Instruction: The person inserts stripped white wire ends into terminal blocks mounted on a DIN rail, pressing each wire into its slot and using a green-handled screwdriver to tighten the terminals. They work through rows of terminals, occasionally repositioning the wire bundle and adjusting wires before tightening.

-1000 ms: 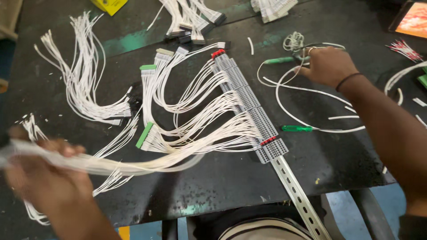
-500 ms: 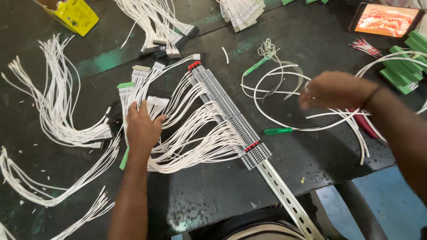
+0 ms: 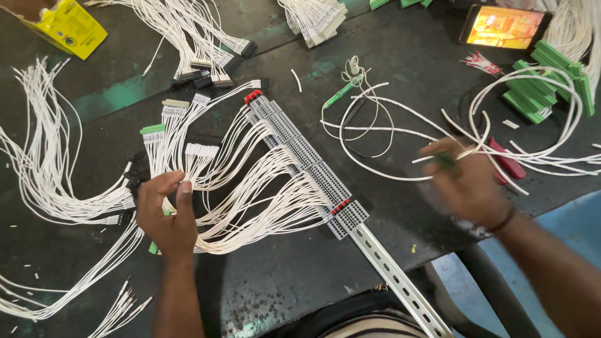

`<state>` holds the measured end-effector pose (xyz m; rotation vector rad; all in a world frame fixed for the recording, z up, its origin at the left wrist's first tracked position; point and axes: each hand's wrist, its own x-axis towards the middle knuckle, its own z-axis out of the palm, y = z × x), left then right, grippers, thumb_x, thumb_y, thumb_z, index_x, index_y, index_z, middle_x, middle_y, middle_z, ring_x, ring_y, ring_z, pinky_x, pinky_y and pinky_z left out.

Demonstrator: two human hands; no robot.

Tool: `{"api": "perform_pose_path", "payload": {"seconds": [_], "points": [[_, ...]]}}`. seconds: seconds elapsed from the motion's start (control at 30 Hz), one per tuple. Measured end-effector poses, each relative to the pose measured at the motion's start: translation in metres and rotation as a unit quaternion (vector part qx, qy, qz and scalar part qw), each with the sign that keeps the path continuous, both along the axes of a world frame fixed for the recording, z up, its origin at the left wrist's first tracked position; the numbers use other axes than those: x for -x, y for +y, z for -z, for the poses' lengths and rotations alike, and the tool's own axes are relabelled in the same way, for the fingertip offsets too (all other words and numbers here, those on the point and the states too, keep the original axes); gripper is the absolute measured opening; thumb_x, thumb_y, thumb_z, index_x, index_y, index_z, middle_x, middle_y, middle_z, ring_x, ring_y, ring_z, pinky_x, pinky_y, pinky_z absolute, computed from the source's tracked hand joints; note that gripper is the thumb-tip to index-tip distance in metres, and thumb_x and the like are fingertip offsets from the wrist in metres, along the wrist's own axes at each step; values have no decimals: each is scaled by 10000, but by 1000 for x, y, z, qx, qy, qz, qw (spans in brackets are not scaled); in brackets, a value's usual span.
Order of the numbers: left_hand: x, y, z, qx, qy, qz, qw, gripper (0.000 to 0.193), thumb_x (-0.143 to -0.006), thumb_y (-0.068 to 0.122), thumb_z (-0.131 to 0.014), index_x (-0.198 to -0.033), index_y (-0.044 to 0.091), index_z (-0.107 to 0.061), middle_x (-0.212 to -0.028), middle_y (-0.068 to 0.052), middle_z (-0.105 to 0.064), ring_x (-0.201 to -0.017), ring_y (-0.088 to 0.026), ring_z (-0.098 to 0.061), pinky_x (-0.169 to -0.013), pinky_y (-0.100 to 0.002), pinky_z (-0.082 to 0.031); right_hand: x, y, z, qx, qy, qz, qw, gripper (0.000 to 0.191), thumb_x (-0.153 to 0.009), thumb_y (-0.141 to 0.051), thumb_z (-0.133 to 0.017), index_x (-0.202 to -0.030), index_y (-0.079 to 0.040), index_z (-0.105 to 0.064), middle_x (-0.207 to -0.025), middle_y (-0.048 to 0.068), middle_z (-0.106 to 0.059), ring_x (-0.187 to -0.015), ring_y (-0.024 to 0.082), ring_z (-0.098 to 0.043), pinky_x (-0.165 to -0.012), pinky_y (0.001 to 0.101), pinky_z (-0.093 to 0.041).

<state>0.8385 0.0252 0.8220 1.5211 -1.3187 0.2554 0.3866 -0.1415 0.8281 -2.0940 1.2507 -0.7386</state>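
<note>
- A yellow cardboard box [image 3: 67, 28] lies at the far left corner of the dark, scuffed worktop [image 3: 282, 281].
- Loose bundles of thin white wires [image 3: 44, 163] fan out along the left edge, well apart from the grey rail assembly.
- The left hand [image 3: 166, 216] rests palm down on the white wire loom [image 3: 250, 188], fingers curled together on a few strands near a small green plug [image 3: 153, 247] that shows just under the palm.
- The loom spreads from white and green connector ends [image 3: 169, 119] beyond the left hand to the long grey strip of terminal blocks [image 3: 300, 156], which lies diagonally just to the right of that hand.
- The terminal strip sits on a perforated silver metal rail [image 3: 400, 285] that runs on toward the near edge of the worktop.
- A green-handled screwdriver [image 3: 341, 94] lies beyond the strip, among loose white wire loops [image 3: 375, 138].
- The right hand [image 3: 466, 181] is blurred; it is closed on a small dark green tool and touches several loose white wires, well to the right of the terminal strip.
- Red-handled pliers [image 3: 507, 163] lie just beyond the right hand.
- Green connector blocks [image 3: 538, 87] are stacked at the far right, near a lit phone [image 3: 504, 26].
</note>
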Motion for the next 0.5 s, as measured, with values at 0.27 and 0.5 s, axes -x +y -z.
{"api": "perform_pose_path", "payload": {"seconds": [0.27, 0.5], "points": [[4, 7, 5, 33, 27, -2, 999, 86, -1022, 56, -725, -1094, 19, -697, -1075, -94, -702, -1015, -238, -673, -951, -340, -533, 31, -135, -64, 293, 353, 131, 879, 481, -1113, -438, -716, -903, -7, -754, -883, 209, -734, -803, 358, -710, -787, 436, -567], [0, 7, -3, 28, -7, 2, 1000, 67, -986, 35, -723, -1050, 36, -704, -1032, -82, -716, -988, -248, -674, -925, -354, -527, -31, -168, -59, 130, 487, 166, 847, 327, -1027, -236, -532, -1126, -79, -801, -1140, 175, -775, -1010, 386, -752, -792, 535, -594]]}}
